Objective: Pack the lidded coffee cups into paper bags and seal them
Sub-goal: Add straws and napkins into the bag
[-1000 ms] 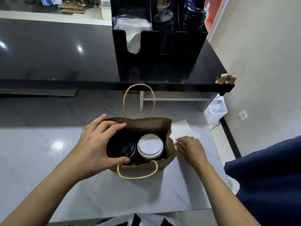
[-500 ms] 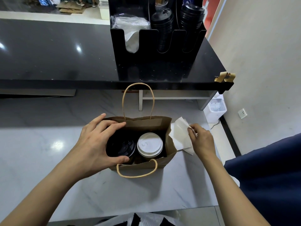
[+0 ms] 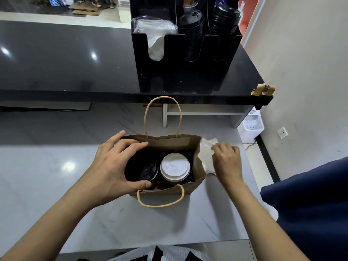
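A brown paper bag [image 3: 194, 187] with twine handles stands open on the white marble counter [image 3: 56, 185]. Two cups stand inside it: one with a black lid [image 3: 144, 171] on the left and one with a white lid [image 3: 175, 167] on the right. My left hand [image 3: 111, 166] grips the bag's left rim, fingers on the far edge and thumb on the near edge, beside the black lid. My right hand [image 3: 227, 162] pinches a white paper napkin [image 3: 205, 153] just outside the bag's right side.
A raised black counter [image 3: 75, 59] runs behind, carrying a black organizer [image 3: 180, 72] with napkins and stacks of black lids. The marble counter ends just right of the bag. A white bin [image 3: 251, 127] and a wall outlet [image 3: 282, 132] lie beyond. A plastic bag [image 3: 160, 254] sits at the near edge.
My right hand picked the white napkin up from the counter and now holds it against the bag's right side. My left hand and the cups stayed put.
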Demonstrator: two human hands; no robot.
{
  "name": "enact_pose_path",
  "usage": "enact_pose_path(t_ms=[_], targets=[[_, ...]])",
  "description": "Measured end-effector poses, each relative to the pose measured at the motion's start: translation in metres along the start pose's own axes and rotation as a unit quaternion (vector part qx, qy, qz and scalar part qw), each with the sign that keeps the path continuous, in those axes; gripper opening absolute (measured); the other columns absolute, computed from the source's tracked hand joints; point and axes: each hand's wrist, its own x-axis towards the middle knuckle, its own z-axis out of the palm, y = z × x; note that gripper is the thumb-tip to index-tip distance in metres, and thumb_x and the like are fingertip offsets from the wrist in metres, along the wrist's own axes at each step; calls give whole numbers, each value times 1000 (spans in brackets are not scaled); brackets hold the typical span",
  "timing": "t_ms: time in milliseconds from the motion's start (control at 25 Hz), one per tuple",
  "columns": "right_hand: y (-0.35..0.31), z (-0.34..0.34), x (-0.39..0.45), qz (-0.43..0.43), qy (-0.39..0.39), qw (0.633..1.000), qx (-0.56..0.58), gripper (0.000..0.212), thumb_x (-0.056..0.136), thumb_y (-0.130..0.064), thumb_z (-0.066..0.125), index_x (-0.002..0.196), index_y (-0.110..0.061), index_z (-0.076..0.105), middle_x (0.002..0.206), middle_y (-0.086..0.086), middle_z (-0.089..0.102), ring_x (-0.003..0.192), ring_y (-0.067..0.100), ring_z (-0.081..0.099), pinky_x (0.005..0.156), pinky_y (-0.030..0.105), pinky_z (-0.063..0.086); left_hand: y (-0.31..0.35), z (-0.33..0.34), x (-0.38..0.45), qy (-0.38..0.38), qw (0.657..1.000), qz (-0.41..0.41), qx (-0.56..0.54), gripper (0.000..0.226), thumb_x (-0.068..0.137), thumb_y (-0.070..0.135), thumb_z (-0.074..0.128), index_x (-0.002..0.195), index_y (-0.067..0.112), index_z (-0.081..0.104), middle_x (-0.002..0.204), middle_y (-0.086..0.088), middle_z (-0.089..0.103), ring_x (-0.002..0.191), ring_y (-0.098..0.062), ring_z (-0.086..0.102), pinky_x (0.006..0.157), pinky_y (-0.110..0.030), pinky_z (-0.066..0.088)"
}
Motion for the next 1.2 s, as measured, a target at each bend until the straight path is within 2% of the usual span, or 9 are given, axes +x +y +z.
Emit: enact_pose_path(t_ms=[120, 200, 360, 480, 640, 840, 1000, 1120, 1200], targets=[[-30, 10, -23, -29, -97, 995, 14, 41, 81, -28, 36, 88, -9, 71, 87, 8, 67, 79, 33, 63, 73, 42, 47, 0, 1, 0, 2, 1000, -1, -2, 99, 62, 87, 56, 149, 46, 38, 143, 18, 44, 155, -14, 8, 119, -45, 24], [-36, 15, -35, -6, -134, 991, 30, 44, 83, -30, 34, 89, -11, 73, 86, 6, 68, 76, 31, 63, 70, 41, 48, 0, 1, 0, 1, 1000, -3, -2, 99, 62, 87, 56, 150, 46, 37, 144, 18, 44, 155, -14, 8, 119, -47, 25], [-27, 23, -36, 5, -166, 986, 15, 16, 85, -15, 56, 89, -19, 71, 87, 0, 66, 76, 28, 62, 70, 39, 43, 1, 0, -1, 0, 1000, -6, 1, 97, 63, 87, 54, 150, 46, 37, 144, 17, 45, 155, -14, 8, 119, -47, 24], [-22, 21, -31, 12, -144, 988, 62, 28, 90, -23, 43, 84, -18, 70, 87, 0, 67, 75, 30, 61, 70, 39, 44, 1, 0, -1, 0, 1000, -7, -2, 97, 63, 87, 54, 149, 46, 37, 144, 17, 44, 155, -14, 7, 119, -46, 24], [-16, 9, -22, 98, -96, 978, 159, 33, 99, -30, 44, 104, -18, 74, 106, -2, 73, 91, 30, 62, 80, 41, 41, 2, 0, 0, 2, 1000, -8, -3, 96, 64, 86, 55, 149, 46, 38, 144, 17, 45, 155, -14, 8, 119, -47, 24], [-15, -13, -7, 278, -49, 892, 352, 31, 103, -22, 46, 87, -4, 66, 87, 8, 66, 87, 31, 56, 77, 40, 40, 2, -1, 0, -3, 1000, -8, -6, 95, 65, 84, 54, 149, 46, 37, 145, 17, 44, 155, -14, 7, 121, -47, 23], [-14, -35, 7, 343, 11, 855, 389, 26, 105, -25, 51, 99, -5, 66, 90, 6, 65, 86, 27, 59, 73, 31, 38, 3, -1, 1, -4, 1000, -10, -8, 94, 65, 84, 54, 150, 46, 37, 145, 18, 44, 155, -13, 6, 121, -46, 22], [-14, -51, 17, 376, -15, 826, 419, 17, 97, -19, 63, 109, -9, 69, 99, 2, 68, 96, 25, 63, 78, 29, 42, 3, -1, 0, -8, 1000, -11, -7, 94, 65, 84, 53, 150, 46, 36, 145, 18, 42, 155, -13, 5, 121, -44, 20], [-19, -66, 22, 359, -26, 822, 441, 33, 91, -13, 67, 123, -19, 64, 111, -3, 67, 102, 19, 64, 83, 31, 49, 4, -1, 0, -9, 1000, -9, -7, 95, 65, 84, 53, 150, 46, 35, 145, 18, 42, 155, -14, 5, 121, -42, 19]])
